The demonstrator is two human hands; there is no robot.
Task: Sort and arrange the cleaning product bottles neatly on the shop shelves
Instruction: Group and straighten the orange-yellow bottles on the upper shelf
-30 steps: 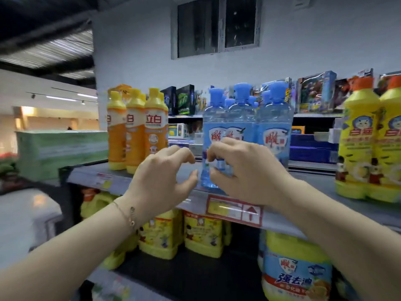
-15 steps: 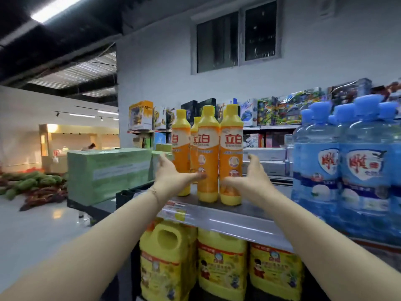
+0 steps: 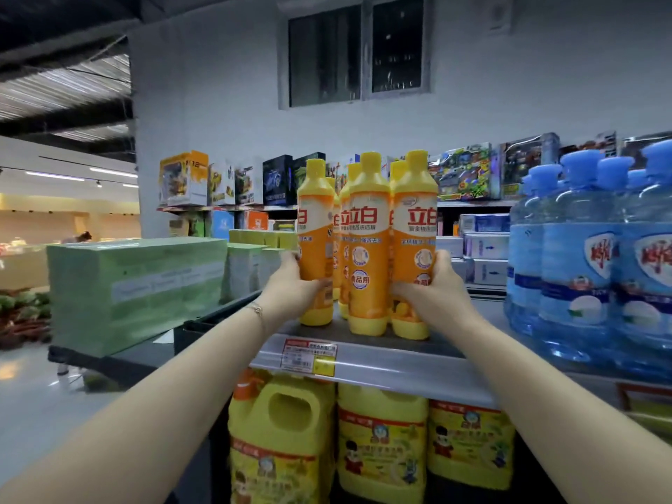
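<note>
- Two hands work one cluster: the left hand (image 3: 291,289) wraps its fingers round the left bottle (image 3: 315,241), and the right hand (image 3: 436,291) clasps the right bottle (image 3: 414,234), thumb across its front.
- The orange bottles (image 3: 367,220) stand upright near the front of the top shelf (image 3: 400,361). The middle bottle (image 3: 365,307) sits between the two held ones, and more of the same kind are partly hidden behind.
- The step in hand looks like squaring up this group: pressing the outer bottles in toward the middle so the row closes up with labels forward.
- The left bottle stands slightly apart from the rest with its label turned aside. The next move therefore likely calls for a small twist and a slide to the right, with the base kept flat on the shelf so nothing topples.
- Each orange label bears 立白 in large red characters. A red round mark on the middle bottle seems to read 食品用, and the smaller lines are too blurred to read.
- The blue bottles (image 3: 582,256) stand further right on the same shelf, apart from the orange group, with a red 雕 on a shield-shaped label.
- The price tag (image 3: 309,354) on the shelf edge is red, white and yellow, and its print is too small to read.
- The yellow jugs (image 3: 283,431) below show cartoon figures, and their writing is not legible.
</note>
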